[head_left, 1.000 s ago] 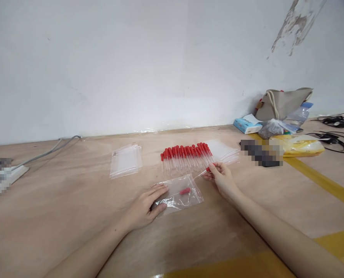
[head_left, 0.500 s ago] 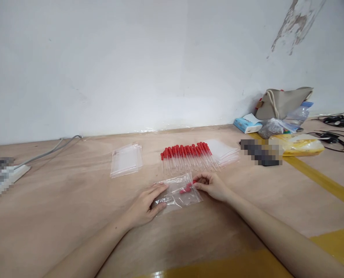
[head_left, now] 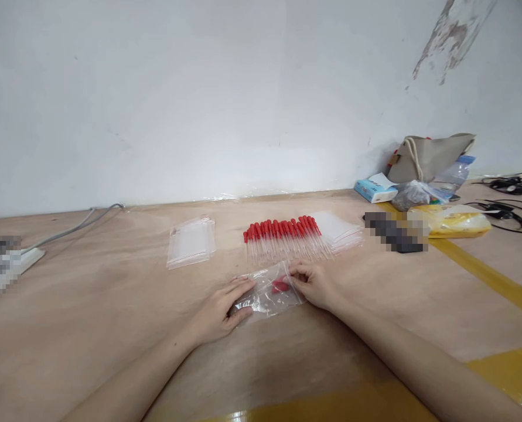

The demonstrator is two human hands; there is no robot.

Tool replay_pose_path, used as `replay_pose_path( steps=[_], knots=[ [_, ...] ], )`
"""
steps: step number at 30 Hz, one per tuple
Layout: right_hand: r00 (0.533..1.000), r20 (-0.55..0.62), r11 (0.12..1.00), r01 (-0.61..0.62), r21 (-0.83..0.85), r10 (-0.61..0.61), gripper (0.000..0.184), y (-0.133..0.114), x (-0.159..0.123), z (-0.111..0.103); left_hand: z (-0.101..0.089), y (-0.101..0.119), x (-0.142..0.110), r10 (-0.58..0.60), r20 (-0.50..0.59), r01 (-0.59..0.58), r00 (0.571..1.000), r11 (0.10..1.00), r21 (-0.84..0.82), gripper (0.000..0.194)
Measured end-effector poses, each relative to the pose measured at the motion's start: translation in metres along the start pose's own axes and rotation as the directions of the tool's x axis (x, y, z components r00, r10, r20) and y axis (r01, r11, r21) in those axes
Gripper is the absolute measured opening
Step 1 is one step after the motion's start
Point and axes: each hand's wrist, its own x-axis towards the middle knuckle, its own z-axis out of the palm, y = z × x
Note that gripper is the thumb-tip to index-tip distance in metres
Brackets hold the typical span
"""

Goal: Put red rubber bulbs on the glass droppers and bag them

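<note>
My left hand (head_left: 225,310) lies on the left end of a clear zip bag (head_left: 263,305), fingers stretched out and thumb apart, pressing it to the table. Inside the bag, near its right-hand mouth, the red bulbs of droppers (head_left: 280,285) lie close together. At that mouth my right hand (head_left: 313,284) is closed, its thumb and forefinger pinching a dropper's bulb end; the fingertips are partly behind the plastic. Just beyond the bag lies a row of several glass droppers with red bulbs (head_left: 282,230), tips toward me.
Flat stacks of clear bags lie left (head_left: 190,241) and right (head_left: 337,227) of the droppers. Farther right are a blue tissue pack (head_left: 375,189), a yellow pack (head_left: 454,221), a grey bag (head_left: 434,158) and black cables (head_left: 507,205). A grey cable (head_left: 74,225) runs along the left.
My right hand has moved left and toward me, bringing a dropper from outside the bag's mouth into it, beside the bulb lying inside. My left hand has stayed on the bag.
</note>
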Motion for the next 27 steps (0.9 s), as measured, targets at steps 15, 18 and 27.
replay_pose_path(
  steps=[15, 18, 27],
  knots=[
    [0.955, -0.273, 0.887, -0.225, -0.403, 0.118, 0.014, 0.017, 0.074, -0.034, -0.002, 0.003, 0.0, 0.053, 0.051, -0.055, 0.997, 0.997, 0.046, 0.034],
    [0.925, -0.332, 0.808, -0.334, -0.486, 0.183, 0.014, 0.015, 0.088, -0.025, -0.002, 0.004, 0.001, 0.047, 0.059, -0.05, 0.997, 0.998, 0.046, 0.035],
    [0.902, -0.357, 0.782, -0.399, -0.479, 0.242, 0.014, 0.004, 0.097, -0.021, -0.003, 0.005, 0.002, 0.042, 0.079, -0.049, 0.996, 0.995, 0.09, 0.037]
  ],
)
